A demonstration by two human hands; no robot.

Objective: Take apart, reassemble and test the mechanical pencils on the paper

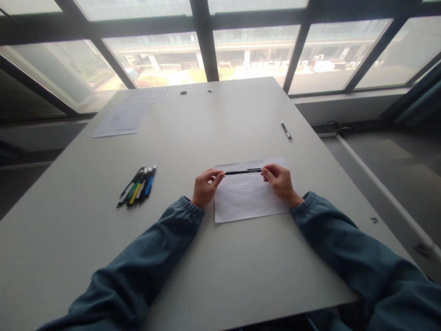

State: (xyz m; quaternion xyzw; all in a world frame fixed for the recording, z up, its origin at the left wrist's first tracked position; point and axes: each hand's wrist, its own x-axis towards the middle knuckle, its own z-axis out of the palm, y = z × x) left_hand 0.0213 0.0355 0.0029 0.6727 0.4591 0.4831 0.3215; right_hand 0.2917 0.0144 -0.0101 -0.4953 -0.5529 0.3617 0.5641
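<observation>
I hold a thin black pen (243,172) level above a white sheet of paper (246,200) on the grey table (220,119). My left hand (206,187) pinches the pen's left tip with fingers closed. My right hand (280,182) pinches its right end, by the clip. Both hands hover over the sheet's upper edge. Both arms wear blue-grey sleeves.
A bunch of several pens (137,186) with coloured barrels lies to the left. A single dark pen (286,131) rests at the far right near the table edge. Papers (126,115) lie at the far left corner. Two round holes (183,93) sit by the windows.
</observation>
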